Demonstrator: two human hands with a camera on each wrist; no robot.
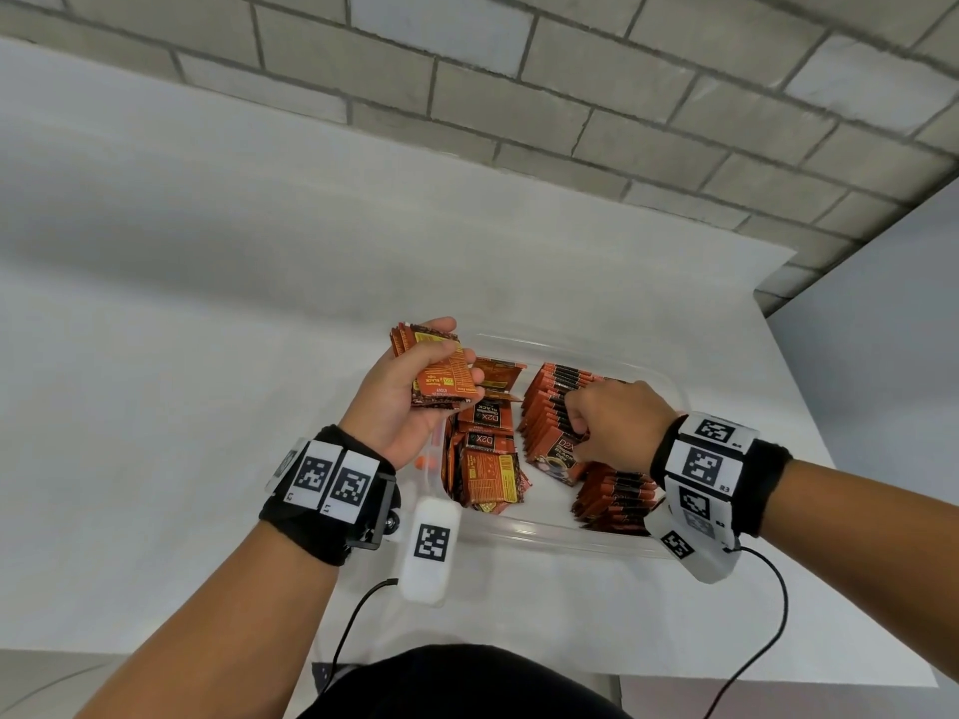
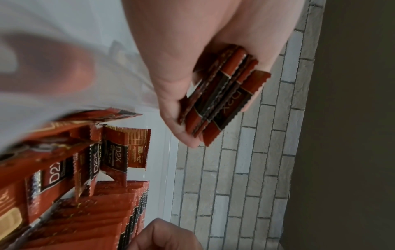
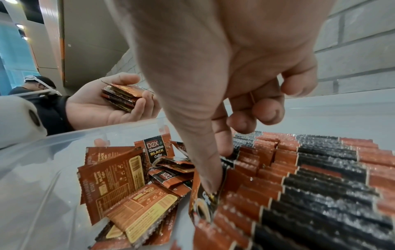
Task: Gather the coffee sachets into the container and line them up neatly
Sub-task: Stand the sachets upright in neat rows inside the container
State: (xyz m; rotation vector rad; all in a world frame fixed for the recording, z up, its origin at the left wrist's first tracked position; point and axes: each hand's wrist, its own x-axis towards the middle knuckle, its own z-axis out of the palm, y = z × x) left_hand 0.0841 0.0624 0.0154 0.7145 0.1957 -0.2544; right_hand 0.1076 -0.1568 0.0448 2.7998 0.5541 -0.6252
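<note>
A clear plastic container [image 1: 519,531] sits on the white table. Its left half holds a loose pile of orange coffee sachets [image 1: 488,459] [image 3: 128,186]. Its right half holds sachets standing on edge in a neat row [image 1: 550,407] [image 3: 310,177], with a second short row [image 1: 617,498] nearer me. My left hand [image 1: 415,386] [image 3: 96,108] hovers palm-up over the container's left rim and grips a small stack of sachets [image 1: 441,376] [image 2: 224,94]. My right hand [image 1: 602,422] [image 3: 218,165] is down in the container, thumb and index finger pinching one sachet [image 3: 203,203] at the row's near end.
The white table [image 1: 207,355] stretches far to the left and ends at an edge on the right. A grey brick wall [image 1: 571,96] stands behind it. Black cables [image 1: 768,614] hang from both wristbands near my body. Another person [image 3: 36,84] is far off.
</note>
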